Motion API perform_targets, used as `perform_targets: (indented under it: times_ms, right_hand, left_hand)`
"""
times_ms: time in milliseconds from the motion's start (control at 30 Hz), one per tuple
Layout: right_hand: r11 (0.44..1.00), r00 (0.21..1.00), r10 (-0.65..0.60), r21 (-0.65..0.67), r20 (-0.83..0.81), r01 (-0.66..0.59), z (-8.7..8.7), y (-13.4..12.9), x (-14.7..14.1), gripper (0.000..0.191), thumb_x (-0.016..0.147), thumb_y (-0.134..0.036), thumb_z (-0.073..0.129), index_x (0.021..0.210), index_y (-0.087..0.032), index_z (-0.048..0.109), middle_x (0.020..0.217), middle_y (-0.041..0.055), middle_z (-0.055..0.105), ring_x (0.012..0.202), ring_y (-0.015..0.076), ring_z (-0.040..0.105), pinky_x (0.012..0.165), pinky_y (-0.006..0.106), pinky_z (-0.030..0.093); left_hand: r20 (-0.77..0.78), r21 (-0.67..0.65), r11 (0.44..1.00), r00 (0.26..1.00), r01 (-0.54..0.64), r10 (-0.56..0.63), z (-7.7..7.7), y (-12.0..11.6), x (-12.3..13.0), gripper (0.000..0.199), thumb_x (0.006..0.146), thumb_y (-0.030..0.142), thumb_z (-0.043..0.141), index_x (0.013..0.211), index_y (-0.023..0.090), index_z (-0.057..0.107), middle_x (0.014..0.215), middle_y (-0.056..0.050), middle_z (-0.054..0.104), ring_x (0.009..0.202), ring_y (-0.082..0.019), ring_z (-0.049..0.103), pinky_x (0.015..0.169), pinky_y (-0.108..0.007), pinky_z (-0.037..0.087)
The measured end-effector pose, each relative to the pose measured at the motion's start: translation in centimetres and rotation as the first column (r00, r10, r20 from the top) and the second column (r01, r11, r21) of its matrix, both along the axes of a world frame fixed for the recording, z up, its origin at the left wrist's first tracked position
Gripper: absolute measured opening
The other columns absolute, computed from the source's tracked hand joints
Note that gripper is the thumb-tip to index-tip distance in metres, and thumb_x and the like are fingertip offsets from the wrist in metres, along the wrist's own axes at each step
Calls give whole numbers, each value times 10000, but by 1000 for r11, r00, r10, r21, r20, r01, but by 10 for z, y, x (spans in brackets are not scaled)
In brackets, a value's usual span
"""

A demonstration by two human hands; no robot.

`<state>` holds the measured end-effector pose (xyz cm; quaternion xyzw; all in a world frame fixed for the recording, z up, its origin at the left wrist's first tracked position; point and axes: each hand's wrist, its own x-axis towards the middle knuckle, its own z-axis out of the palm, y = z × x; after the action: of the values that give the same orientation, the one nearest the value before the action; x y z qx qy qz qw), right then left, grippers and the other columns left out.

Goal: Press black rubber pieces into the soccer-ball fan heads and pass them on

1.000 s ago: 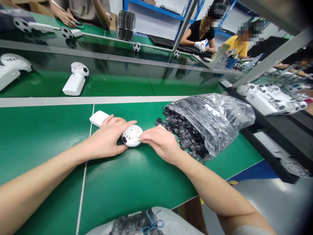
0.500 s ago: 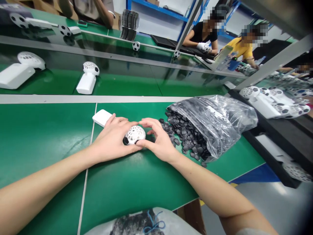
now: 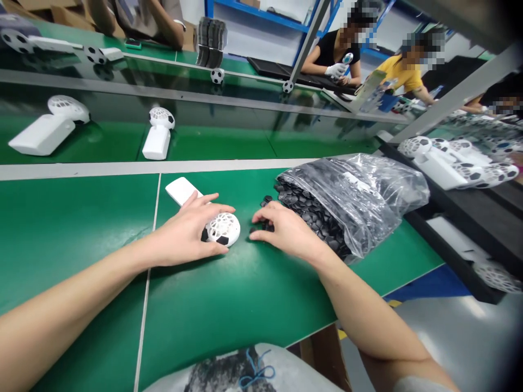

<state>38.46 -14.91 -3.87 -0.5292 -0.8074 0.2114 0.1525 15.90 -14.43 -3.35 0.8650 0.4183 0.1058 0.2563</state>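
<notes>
Holds a white-and-black plastic ball (image 3: 224,229) in curled left hand (image 3: 183,233); bends half-open right hand (image 3: 286,231) around little black plastic pieces (image 3: 268,226) toward tabletop's (image 3: 237,305) far edge.

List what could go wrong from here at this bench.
The left hand curls around the perforated white ball; if its hold loosens, the ball might turn. The clear bag lies with black pieces spilling from its mouth, so a nudge could scatter more. The right hand is open beside loose pieces, so it might catch several at once.
</notes>
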Motion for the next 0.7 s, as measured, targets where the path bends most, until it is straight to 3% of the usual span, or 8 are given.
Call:
perform_targets:
  times_ms: [100,200,300,367,433,500,567,700]
  right_hand:
    - [997,992,6,-78,122,3,2,-1,3,157,745,-149,744,853,-190,637,783,-10,576,720,143,550,649,226,421]
    - [999,976,30,-33,216,-23,2,-5,-4,89,786,-145,705,843,-174,643,799,8,587,775,165,550,670,231,425]
    - [987,921,43,130,386,-100,0,-11,-13,17,835,-124,629,837,-138,640,835,60,580,848,220,529,719,287,431]
    - [969,882,19,208,471,-132,-4,-14,-17,62,832,-72,592,837,-120,630,805,76,572,817,241,522,711,321,436]
    - [961,873,-1,243,489,-135,-10,-14,-18,100,810,-36,593,864,-113,627,785,79,567,789,250,519,704,340,441]
    - [958,907,-14,267,420,-109,-16,-11,-16,165,796,-12,604,935,-99,617,821,86,576,812,254,522,722,345,444]
    - [967,973,-25,254,230,-35,-18,-7,-12,210,784,4,621,967,-97,597,838,74,588,815,230,537,719,315,450]
    - [994,971,29,107,-236,-3,-10,-5,-8,146,780,-24,657,777,-155,594,729,-18,590,669,134,548,609,211,430]
  left_hand:
    - [-67,12,995,993,-98,99,-2,-9,7,649,728,480,580,1298,244,378,1407,-78,343,1341,-350,75,1040,-605,80]
    - [-58,72,978,978,-197,202,-5,-15,13,629,741,496,561,1276,213,391,1398,-120,336,1333,-372,78,1020,-641,52]
    - [-16,9,996,996,-85,86,-3,-13,10,540,766,367,552,1264,249,379,1348,-67,419,1342,-321,107,1035,-627,22]
    - [2,-96,995,1000,18,-17,0,-10,5,570,757,254,535,1291,294,339,1403,-22,352,1356,-293,64,1048,-612,52]
    - [31,-169,985,999,39,-35,2,-9,2,623,729,164,503,1308,307,321,1462,-5,232,1362,-278,18,1059,-580,127]
    - [86,-170,985,996,5,10,2,-10,2,634,692,116,491,1290,277,354,1475,-17,189,1364,-267,-1,1068,-537,181]
    - [156,-149,989,987,-4,28,-1,-10,4,607,659,94,501,1239,247,412,1443,-34,271,1366,-246,25,1082,-494,194]
    - [224,-170,981,973,91,-52,-3,-8,6,631,623,32,480,1214,248,435,1386,-24,370,1356,-198,138,1097,-431,202]
